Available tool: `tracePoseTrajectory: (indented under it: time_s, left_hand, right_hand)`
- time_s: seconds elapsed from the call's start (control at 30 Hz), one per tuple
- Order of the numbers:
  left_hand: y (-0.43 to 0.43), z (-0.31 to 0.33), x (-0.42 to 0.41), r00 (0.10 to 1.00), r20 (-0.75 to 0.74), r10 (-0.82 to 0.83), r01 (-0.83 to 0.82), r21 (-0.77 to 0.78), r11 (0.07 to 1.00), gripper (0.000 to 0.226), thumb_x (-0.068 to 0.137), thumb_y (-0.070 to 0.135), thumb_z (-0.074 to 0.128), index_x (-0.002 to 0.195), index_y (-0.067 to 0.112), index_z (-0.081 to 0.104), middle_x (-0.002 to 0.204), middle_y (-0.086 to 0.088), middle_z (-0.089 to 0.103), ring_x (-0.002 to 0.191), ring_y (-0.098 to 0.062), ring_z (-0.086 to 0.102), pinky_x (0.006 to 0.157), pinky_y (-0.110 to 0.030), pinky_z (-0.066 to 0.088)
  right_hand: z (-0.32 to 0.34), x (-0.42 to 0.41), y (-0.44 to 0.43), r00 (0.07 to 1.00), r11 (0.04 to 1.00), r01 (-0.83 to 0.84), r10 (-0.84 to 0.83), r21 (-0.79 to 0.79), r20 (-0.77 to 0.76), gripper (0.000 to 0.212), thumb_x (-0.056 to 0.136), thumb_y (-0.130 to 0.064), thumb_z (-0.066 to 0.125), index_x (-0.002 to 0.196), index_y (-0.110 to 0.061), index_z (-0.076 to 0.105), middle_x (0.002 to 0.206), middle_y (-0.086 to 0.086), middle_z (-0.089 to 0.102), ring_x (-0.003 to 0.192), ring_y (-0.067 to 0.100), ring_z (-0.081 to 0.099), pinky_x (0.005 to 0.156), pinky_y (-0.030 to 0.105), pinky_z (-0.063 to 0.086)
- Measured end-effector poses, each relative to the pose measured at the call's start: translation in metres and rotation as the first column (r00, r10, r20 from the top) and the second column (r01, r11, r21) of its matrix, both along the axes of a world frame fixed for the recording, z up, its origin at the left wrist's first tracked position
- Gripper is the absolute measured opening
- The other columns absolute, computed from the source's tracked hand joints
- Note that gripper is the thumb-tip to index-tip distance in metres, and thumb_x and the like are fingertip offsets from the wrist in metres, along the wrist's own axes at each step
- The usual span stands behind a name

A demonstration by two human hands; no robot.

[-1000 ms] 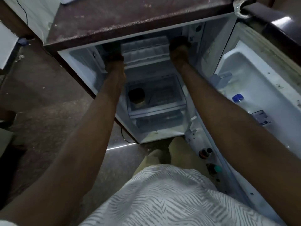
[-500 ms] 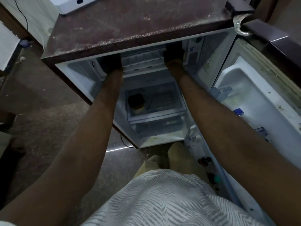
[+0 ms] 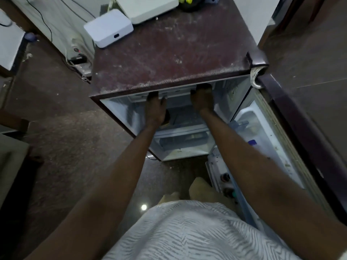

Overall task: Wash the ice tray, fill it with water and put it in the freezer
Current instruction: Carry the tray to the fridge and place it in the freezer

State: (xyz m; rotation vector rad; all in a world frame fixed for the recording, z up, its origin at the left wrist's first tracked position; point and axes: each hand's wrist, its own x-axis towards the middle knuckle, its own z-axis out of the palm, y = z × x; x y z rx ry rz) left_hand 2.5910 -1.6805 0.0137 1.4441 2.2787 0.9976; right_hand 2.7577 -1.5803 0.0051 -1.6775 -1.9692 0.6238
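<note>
Just a sliver of the white ice tray [image 3: 176, 92] shows at the top of the open small fridge [image 3: 169, 59], tucked under the fridge's dark red top edge. My left hand [image 3: 155, 107] holds the tray's left end and my right hand [image 3: 202, 98] holds its right end. Both arms reach into the upper freezer compartment. Most of the tray and my fingertips are hidden by the fridge's top.
The fridge door [image 3: 266, 139] stands open to the right, with a blue-capped bottle [image 3: 252, 143] in its shelf. A clear drawer [image 3: 180, 132] sits lower inside. A white box [image 3: 109, 28] rests on the fridge top. Cables and a power strip [image 3: 78, 61] lie on the floor at left.
My head has risen, so the fridge top now fills more of the view. Both hands have pushed the tray deeper into the freezer compartment; much less of it shows.
</note>
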Motion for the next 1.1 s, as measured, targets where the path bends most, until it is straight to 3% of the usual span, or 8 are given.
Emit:
tracePoseTrajectory:
  time_s: [0.07,0.17,0.33,0.57,0.77,0.9,1.03,1.1]
  left_hand:
    - [-0.027,0.012,0.024,0.989,-0.092,-0.115,0.112,-0.038,0.993,0.054,0.108,0.032,0.053,0.154,0.004,0.045,0.155,-0.019,0.050,0.144,-0.038,0.045,0.115,-0.040,0.042]
    - [-0.050,0.019,0.040,0.962,-0.201,-0.184,0.168,-0.096,0.981,0.066,0.108,0.047,0.045,0.159,0.006,0.037,0.167,-0.012,0.035,0.159,-0.031,0.022,0.121,-0.051,0.037]
    - [-0.079,0.024,0.069,0.926,-0.301,-0.228,0.218,-0.068,0.974,0.061,0.106,0.041,0.052,0.150,-0.001,0.049,0.163,-0.020,0.039,0.155,-0.039,0.029,0.127,-0.052,0.026]
    - [-0.116,0.044,0.111,0.911,-0.362,-0.197,0.204,-0.020,0.979,0.067,0.108,0.050,0.043,0.158,0.005,0.040,0.170,-0.016,0.027,0.159,-0.037,0.017,0.129,-0.052,0.017]
    - [-0.131,0.075,0.168,0.938,-0.295,-0.184,0.204,0.041,0.978,0.074,0.107,0.057,0.035,0.160,0.006,0.036,0.172,-0.016,0.022,0.160,-0.037,0.011,0.129,-0.054,0.015]
    - [-0.143,0.106,0.223,0.955,-0.212,-0.209,0.224,0.047,0.973,0.081,0.103,0.066,0.034,0.162,0.011,0.034,0.173,-0.013,0.017,0.161,-0.039,0.003,0.130,-0.055,0.005]
    - [-0.165,0.135,0.293,0.953,-0.147,-0.266,0.274,0.037,0.961,0.082,0.100,0.066,0.044,0.161,0.012,0.036,0.173,-0.014,0.017,0.161,-0.039,0.001,0.130,-0.054,0.005]
    - [-0.183,0.148,0.332,0.954,-0.079,-0.290,0.292,0.020,0.956,0.084,0.100,0.065,0.045,0.162,0.010,0.033,0.173,-0.015,0.014,0.161,-0.036,-0.002,0.131,-0.051,0.005]
  right_hand:
    - [0.020,0.009,-0.030,0.996,0.998,-0.049,0.045,0.041,0.083,0.042,0.096,-0.007,0.057,0.136,0.007,0.057,0.133,0.027,0.061,0.125,0.043,0.055,0.101,0.044,0.051]
    - [0.029,0.021,-0.058,0.961,0.977,-0.201,0.182,0.073,0.209,0.051,0.096,-0.001,0.057,0.146,0.006,0.050,0.147,0.027,0.053,0.139,0.042,0.047,0.112,0.046,0.045]
    - [0.047,0.039,-0.085,0.917,0.941,-0.307,0.253,0.139,0.309,0.054,0.086,-0.002,0.059,0.139,0.011,0.055,0.144,0.027,0.057,0.135,0.043,0.053,0.113,0.047,0.045]
    - [0.081,0.086,-0.111,0.860,0.906,-0.383,0.279,0.182,0.427,0.056,0.088,-0.018,0.068,0.138,0.003,0.057,0.145,0.021,0.057,0.139,0.037,0.048,0.120,0.047,0.031]
    - [0.133,0.139,-0.116,0.775,0.826,-0.531,0.383,0.191,0.503,0.053,0.093,-0.019,0.066,0.141,0.001,0.057,0.148,0.020,0.055,0.143,0.036,0.046,0.123,0.049,0.026]
    - [0.179,0.183,-0.118,0.708,0.736,-0.640,0.452,0.220,0.543,0.051,0.092,-0.022,0.063,0.135,0.004,0.063,0.144,0.023,0.058,0.136,0.040,0.054,0.116,0.051,0.037]
    - [0.190,0.239,-0.124,0.636,0.570,-0.761,0.561,0.311,0.529,0.032,0.088,0.002,0.063,0.118,0.009,0.071,0.126,0.029,0.068,0.120,0.046,0.065,0.105,0.059,0.050]
    - [0.189,0.270,-0.137,0.651,0.611,-0.747,0.591,0.262,0.476,0.036,0.089,0.007,0.056,0.123,0.006,0.071,0.132,0.028,0.065,0.128,0.046,0.059,0.112,0.056,0.044]
